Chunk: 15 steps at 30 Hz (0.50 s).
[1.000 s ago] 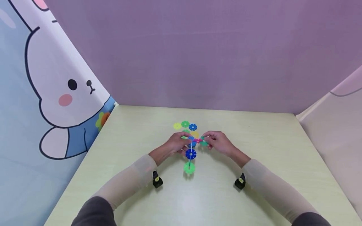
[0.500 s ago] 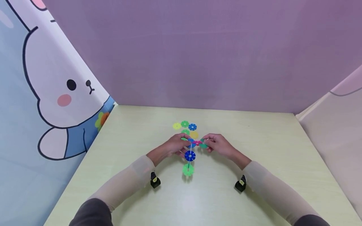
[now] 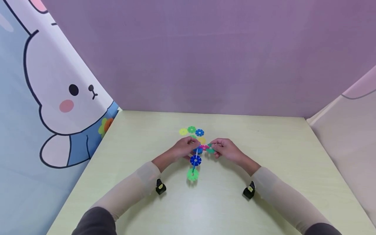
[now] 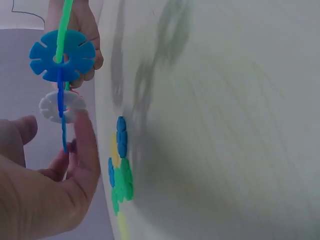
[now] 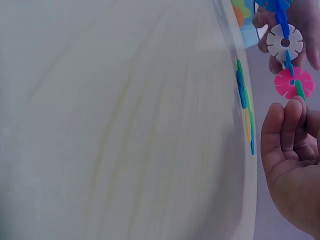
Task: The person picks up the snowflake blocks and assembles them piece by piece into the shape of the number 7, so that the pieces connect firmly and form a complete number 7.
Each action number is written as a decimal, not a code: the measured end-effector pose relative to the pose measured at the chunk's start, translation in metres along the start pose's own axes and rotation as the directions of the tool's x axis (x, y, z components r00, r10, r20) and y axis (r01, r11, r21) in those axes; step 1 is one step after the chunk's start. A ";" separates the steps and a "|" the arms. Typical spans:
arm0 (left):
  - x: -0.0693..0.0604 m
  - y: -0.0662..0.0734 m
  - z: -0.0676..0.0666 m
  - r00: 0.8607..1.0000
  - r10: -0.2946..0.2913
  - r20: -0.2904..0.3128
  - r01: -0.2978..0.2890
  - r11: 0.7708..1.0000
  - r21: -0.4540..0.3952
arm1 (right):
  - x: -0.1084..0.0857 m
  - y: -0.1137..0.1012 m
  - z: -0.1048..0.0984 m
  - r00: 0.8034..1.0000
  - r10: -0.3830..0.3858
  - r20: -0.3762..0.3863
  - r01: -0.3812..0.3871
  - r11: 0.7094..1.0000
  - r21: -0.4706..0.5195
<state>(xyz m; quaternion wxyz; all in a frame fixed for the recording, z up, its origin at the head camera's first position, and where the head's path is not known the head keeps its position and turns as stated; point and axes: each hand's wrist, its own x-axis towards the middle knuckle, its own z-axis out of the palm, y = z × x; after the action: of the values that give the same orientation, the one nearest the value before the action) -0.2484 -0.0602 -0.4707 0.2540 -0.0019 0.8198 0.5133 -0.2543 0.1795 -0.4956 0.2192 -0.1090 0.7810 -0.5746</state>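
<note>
Discs (image 3: 191, 129) partly behind left hand (image 3: 182, 148), loose around chain (image 3: 195, 160); right hand (image 3: 227, 149) pinching green disc (image 3: 210, 150).

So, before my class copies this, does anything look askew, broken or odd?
Nothing stands out. The left hand holds the chain, the right hand pinches a green disc beside its pink disc, and the loose discs lie on the table. No damage or spill shows.
</note>
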 end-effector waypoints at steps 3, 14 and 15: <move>0.001 0.001 0.002 0.997 0.070 -0.021 -0.067 0.990 0.125 | 0.001 -0.001 0.001 1.000 0.014 -0.005 -0.014 1.000 0.003; -0.001 0.010 0.013 0.945 0.327 0.029 -0.304 0.838 0.453 | 0.004 -0.004 0.007 1.000 -0.005 -0.001 0.005 1.000 -0.001; -0.002 0.011 0.014 0.942 0.335 0.031 -0.309 0.825 0.474 | 0.004 -0.004 0.008 1.000 -0.006 -0.004 0.006 1.000 0.000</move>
<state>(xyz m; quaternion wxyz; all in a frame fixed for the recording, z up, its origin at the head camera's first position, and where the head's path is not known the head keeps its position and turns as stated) -0.2438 -0.0438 -0.4655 0.1345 0.1847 0.9147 0.3333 -0.2542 0.1701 -0.4946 0.2161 -0.1100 0.7811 -0.5754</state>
